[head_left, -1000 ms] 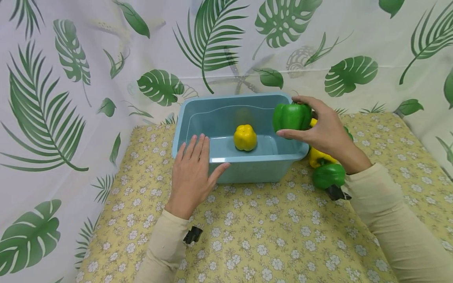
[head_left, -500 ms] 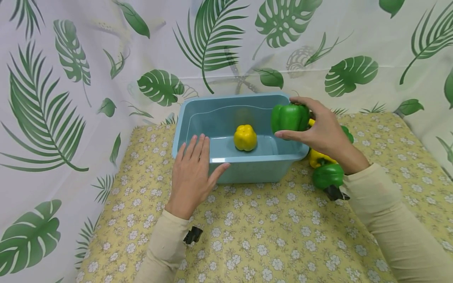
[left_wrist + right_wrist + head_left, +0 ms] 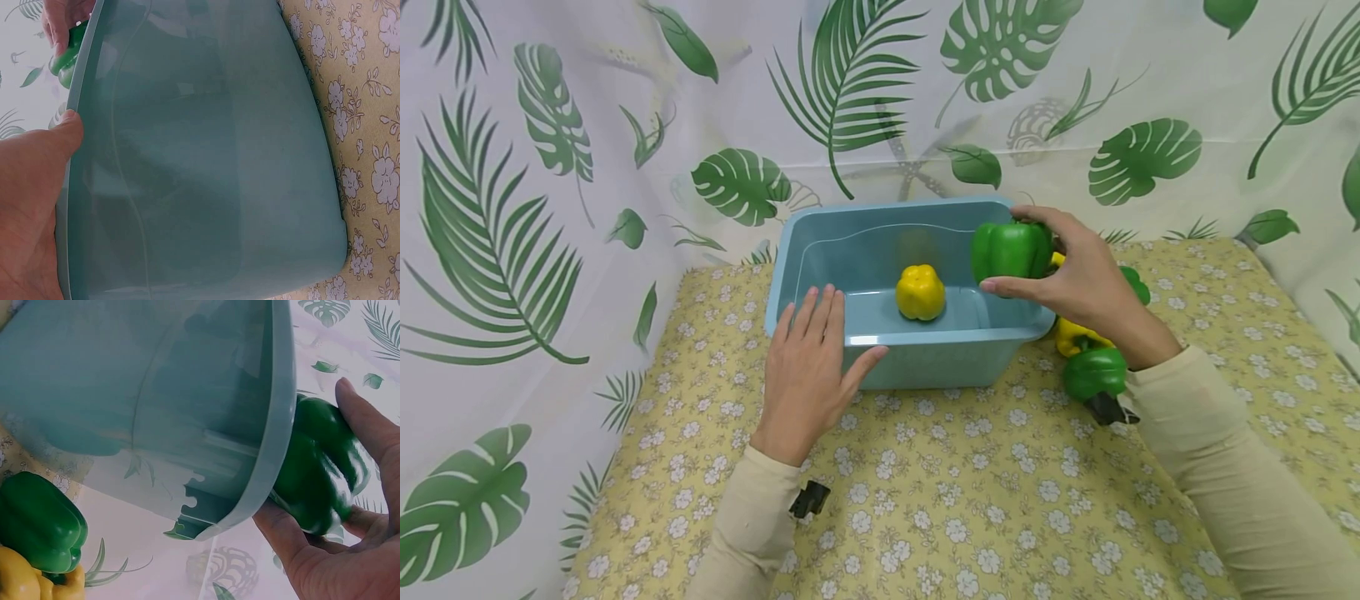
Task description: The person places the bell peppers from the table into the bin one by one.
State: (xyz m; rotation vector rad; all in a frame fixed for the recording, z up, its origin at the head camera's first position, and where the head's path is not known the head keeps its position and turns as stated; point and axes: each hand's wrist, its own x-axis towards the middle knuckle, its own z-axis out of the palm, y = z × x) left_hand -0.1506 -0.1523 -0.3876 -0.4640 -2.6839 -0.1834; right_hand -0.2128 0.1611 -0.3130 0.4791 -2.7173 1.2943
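Observation:
A light blue plastic bin (image 3: 955,336) stands on the table with a yellow bell pepper (image 3: 921,292) on its floor. My left hand (image 3: 805,375) rests on the bin's front rim at the left, fingers straight and pointing inward; its thumb touches the rim in the left wrist view. My right hand (image 3: 1086,275) holds a green bell pepper (image 3: 1011,250) between thumb and fingers, over the right end of the bin. In the right wrist view the held green pepper (image 3: 322,465) appears close to the bin's rim (image 3: 284,394).
Right of the bin lie more bell peppers: a yellow one (image 3: 1078,335), a green one (image 3: 1096,373) nearer the front and another green one (image 3: 1137,285) partly behind my right hand. A yellow floral cloth (image 3: 925,492) covers the table. A leaf-print curtain (image 3: 880,100) hangs behind.
My right hand has shifted slightly left with the green bell pepper, a bit further over the bin. The left hand stays where it was on the rim.

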